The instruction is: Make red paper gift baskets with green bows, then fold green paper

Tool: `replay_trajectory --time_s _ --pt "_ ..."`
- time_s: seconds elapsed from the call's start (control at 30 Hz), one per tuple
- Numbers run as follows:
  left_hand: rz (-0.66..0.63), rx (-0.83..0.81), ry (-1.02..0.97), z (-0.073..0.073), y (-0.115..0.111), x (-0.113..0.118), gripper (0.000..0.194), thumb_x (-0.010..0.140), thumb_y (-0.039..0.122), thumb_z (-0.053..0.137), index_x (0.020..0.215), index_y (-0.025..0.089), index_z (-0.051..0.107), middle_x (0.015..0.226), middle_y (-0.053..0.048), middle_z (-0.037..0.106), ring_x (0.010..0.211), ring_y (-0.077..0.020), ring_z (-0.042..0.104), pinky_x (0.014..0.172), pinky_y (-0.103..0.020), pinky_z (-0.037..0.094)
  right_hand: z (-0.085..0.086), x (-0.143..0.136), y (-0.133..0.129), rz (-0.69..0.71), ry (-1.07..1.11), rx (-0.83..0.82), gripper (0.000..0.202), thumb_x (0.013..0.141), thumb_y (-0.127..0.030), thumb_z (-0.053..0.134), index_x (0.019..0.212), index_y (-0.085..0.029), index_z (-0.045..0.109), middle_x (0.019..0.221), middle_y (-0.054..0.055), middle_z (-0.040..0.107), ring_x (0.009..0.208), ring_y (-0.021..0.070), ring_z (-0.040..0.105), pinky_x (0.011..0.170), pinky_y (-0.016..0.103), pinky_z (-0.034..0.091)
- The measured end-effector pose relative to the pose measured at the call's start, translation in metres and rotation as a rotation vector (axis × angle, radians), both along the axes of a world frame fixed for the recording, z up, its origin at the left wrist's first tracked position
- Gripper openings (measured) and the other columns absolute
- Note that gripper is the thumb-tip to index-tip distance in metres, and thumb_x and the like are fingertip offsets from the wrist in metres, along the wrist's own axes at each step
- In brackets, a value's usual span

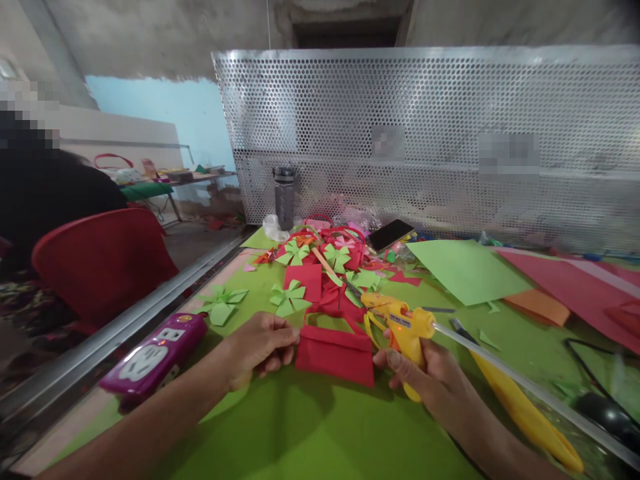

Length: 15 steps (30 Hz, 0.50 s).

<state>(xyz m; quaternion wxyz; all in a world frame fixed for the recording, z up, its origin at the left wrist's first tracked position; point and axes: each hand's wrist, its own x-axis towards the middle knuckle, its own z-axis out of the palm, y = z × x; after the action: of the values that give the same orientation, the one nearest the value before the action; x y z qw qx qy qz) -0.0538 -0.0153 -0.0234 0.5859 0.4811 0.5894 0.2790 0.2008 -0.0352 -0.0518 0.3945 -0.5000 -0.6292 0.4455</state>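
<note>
A small red paper bag with a handle (335,355) is held low over the green table surface (280,433). My left hand (267,343) pinches the bag's left edge, fingers curled. A yellow glue gun (407,323), with a long clear glue stick out of its back, rests in my right hand (425,373); the thumb of that hand is at the bag's right edge. Green paper flowers (290,298) lie behind the bag, beside a red paper square (306,280) and more red pieces.
A purple power strip (157,353) lies at left. Behind stand a bottle (285,200) and a phone (391,235) before a perforated metal panel (425,100). Coloured sheets (470,270) and a yellow-handled tool (525,413) are at right. A person sits on a red chair (107,260).
</note>
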Motion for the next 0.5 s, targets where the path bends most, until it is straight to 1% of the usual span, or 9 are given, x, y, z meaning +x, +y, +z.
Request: replay_trajectory --time_s 0.07,0.13,0.3,0.4,0.5 --pt "-0.004 0.003 -0.007 0.0 0.0 0.0 0.036 0.057 0.048 0.066 0.049 0.016 0.051 0.038 0.005 0.047 0.029 -0.003 0.031 0.032 -0.018 0.017 -0.001 0.0 0.0 0.007 0.014 0.0 0.046 0.079 -0.055 0.056 0.103 -0.016 0.054 0.086 0.008 0.066 0.07 0.0202 0.064 0.059 0.033 0.058" --pt "0.002 0.003 -0.016 -0.001 0.0 -0.001 0.035 0.056 0.046 0.067 0.05 0.016 0.051 0.04 0.005 0.049 0.03 -0.0028 0.032 0.032 -0.018 0.017 -0.001 0.0 -0.001 0.011 0.028 0.0 0.047 0.08 -0.055 0.056 0.105 -0.016 0.053 0.085 0.008 0.066 0.075 0.0223 0.065 0.059 0.033 0.058" --pt "0.05 0.007 -0.038 -0.006 0.001 -0.002 0.03 0.054 0.04 0.07 0.055 0.017 0.051 0.039 0.006 0.048 0.031 -0.0032 0.031 0.033 -0.017 0.018 -0.005 0.001 -0.002 0.013 0.034 -0.019 0.044 0.08 -0.053 0.057 0.105 -0.017 0.052 0.09 0.009 0.067 0.083 0.025 0.066 0.064 0.035 0.058" --pt "0.051 0.022 -0.046 -0.01 0.001 -0.002 0.028 0.057 0.037 0.07 0.055 0.017 0.051 0.039 0.006 0.047 0.032 -0.0035 0.031 0.034 -0.018 0.02 -0.007 0.003 -0.002 0.01 0.014 -0.026 0.039 0.082 -0.051 0.056 0.103 -0.019 0.055 0.093 0.009 0.067 0.088 0.0257 0.065 0.067 0.036 0.058" --pt "0.059 0.078 -0.062 -0.012 0.0 -0.002 0.026 0.061 0.035 0.069 0.057 0.016 0.053 0.041 0.006 0.048 0.035 -0.0041 0.033 0.037 -0.018 0.023 -0.005 0.005 -0.002 0.002 -0.022 0.012 0.032 0.082 -0.051 0.055 0.096 -0.023 0.06 0.096 0.009 0.067 0.09 0.0259 0.064 0.07 0.037 0.057"
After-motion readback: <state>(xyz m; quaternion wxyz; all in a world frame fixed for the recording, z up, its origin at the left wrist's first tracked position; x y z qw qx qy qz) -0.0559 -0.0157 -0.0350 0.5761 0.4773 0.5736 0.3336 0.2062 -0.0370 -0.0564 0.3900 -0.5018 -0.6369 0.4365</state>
